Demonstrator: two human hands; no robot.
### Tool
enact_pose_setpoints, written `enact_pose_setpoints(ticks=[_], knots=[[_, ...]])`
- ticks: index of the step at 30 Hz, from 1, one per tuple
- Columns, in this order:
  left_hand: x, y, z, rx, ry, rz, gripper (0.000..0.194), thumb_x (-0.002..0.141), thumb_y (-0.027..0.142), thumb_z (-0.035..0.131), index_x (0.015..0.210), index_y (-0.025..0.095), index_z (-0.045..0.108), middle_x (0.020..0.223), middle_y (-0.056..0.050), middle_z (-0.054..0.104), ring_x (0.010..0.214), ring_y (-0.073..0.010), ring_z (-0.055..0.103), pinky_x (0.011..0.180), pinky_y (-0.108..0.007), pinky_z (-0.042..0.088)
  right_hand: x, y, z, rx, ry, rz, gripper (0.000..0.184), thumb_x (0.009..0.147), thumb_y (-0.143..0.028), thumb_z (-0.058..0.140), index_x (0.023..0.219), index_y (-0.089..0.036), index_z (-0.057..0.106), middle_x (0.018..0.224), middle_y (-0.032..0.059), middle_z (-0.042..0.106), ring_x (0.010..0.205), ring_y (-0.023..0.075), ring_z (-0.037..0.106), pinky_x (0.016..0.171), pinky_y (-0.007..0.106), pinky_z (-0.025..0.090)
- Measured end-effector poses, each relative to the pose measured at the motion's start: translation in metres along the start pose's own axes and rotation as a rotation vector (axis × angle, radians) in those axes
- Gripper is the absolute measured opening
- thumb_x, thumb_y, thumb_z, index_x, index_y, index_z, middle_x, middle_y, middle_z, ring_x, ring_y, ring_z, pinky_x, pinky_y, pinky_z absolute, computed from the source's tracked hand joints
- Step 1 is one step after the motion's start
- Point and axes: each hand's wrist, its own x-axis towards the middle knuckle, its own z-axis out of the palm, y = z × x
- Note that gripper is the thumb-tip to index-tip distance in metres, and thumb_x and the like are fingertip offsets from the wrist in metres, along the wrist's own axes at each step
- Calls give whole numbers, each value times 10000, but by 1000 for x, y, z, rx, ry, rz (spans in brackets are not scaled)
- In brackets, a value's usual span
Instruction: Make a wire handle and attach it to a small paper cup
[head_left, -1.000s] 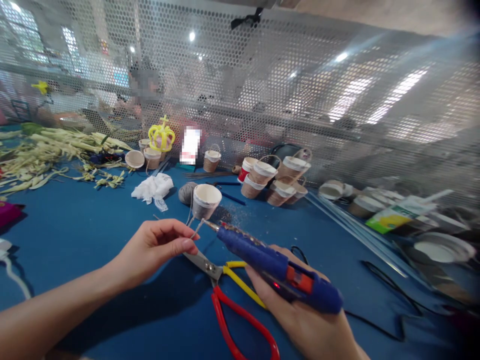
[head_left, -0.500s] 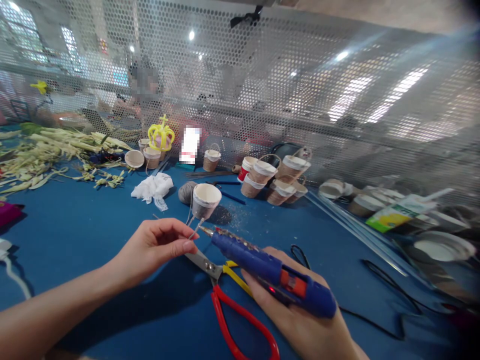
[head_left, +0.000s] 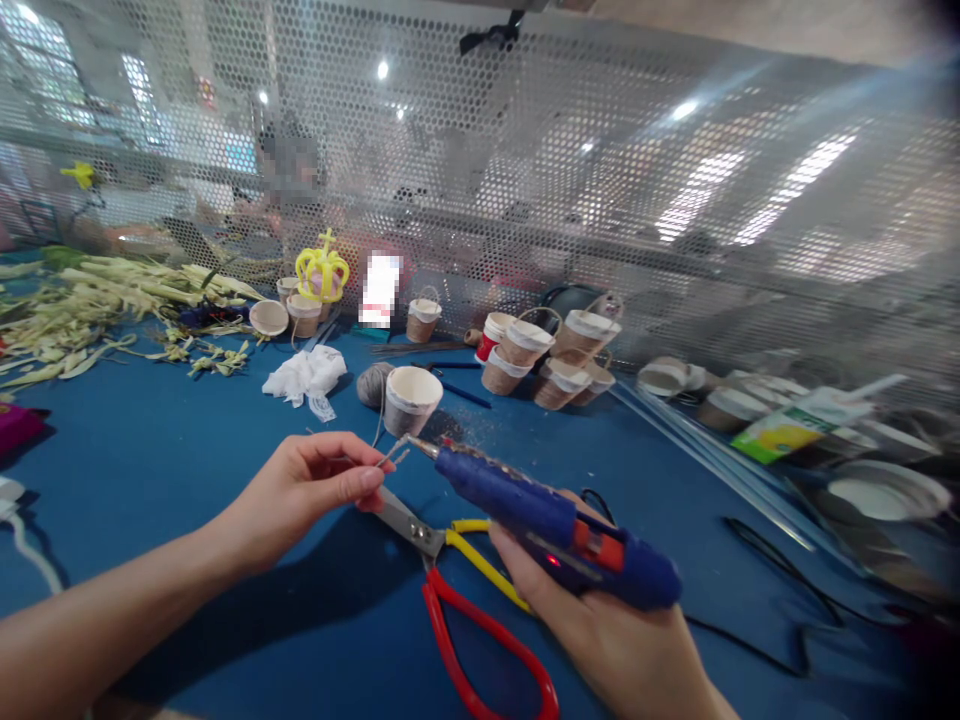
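My left hand [head_left: 319,487] pinches a thin grey cord [head_left: 397,452] between thumb and fingertips, its end pointing up to the right. Wrapped in my right hand [head_left: 577,590] is a blue hot glue gun [head_left: 540,515] with a lit red light. Its metal nozzle sits at the cord's end; whether they touch I cannot tell. Behind them stands a small cup [head_left: 412,402] with a white rim and grey sides, beside a ball of grey yarn [head_left: 373,385]. Under my hands lie scissors [head_left: 480,610] with one red and one yellow handle, the blade tips hidden by my left hand.
Several small cups with handles [head_left: 517,360] stand at the back, before a perforated metal screen [head_left: 450,160]. Crumpled white tissue [head_left: 306,378], a yellow crown [head_left: 322,270] and pale dried husks [head_left: 112,300] are to the left. Clear sticks [head_left: 712,465] and a black cable [head_left: 780,570] lie right.
The glue gun has shifted slightly right, its rear end rising. My left hand has moved a little left and turned the cord's end toward the nozzle.
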Motion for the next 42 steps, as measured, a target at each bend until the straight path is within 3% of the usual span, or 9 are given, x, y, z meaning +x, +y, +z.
enact_pose_setpoints(ticks=[6,11,15,18,24,30,35,42], knots=[[1,0,-1,-78,3,-36,148,617,261,745,663,142,670,625,-6,642,587,-99,570,614,-219,436,1,0,-1,1,54,7,60,735,-253,581,744,-215,627,677,0,673,565,157,625,513,231,528],[4,1,-3,-244,85,-106,170,581,237,772,665,124,677,646,-20,648,626,-84,562,615,-176,437,0,-2,-6,40,-15,160,234,763,-336,565,558,-222,569,417,-38,519,377,115,506,409,221,475],[6,1,-5,-372,80,-176,90,678,177,699,722,112,655,576,-6,592,542,-72,550,517,-160,454,-3,-3,-5,174,-33,260,246,802,-382,517,694,-190,628,431,-35,512,381,103,497,393,211,449],[8,0,-6,-429,102,-202,30,749,96,605,753,104,634,587,-6,581,530,-70,567,497,-152,482,-6,-3,-3,145,13,241,266,793,-393,527,641,-197,623,435,-31,521,402,107,510,431,216,464],[12,0,-7,-502,152,-266,176,823,43,462,740,101,606,581,-13,577,500,-68,584,477,-149,513,-9,2,-1,32,40,170,365,794,-396,517,476,-217,515,427,-26,520,420,119,533,484,222,501],[11,-6,-6,-429,143,-262,73,780,90,566,716,113,590,585,0,566,498,-59,564,477,-140,496,-6,10,4,-60,93,-77,262,749,-431,544,569,-249,601,435,-17,560,453,166,579,538,268,540],[11,-12,-2,-331,126,-228,106,728,166,648,702,115,558,546,22,540,417,-39,476,382,-133,381,-1,4,6,-32,7,-64,187,768,-383,536,723,-239,646,637,14,664,605,182,636,606,269,556],[11,-14,1,-243,134,-209,173,725,222,639,672,130,503,539,41,524,367,-28,434,375,-153,325,-4,4,8,-74,26,-87,178,759,-365,547,693,-226,637,582,3,656,525,167,630,526,240,549]])
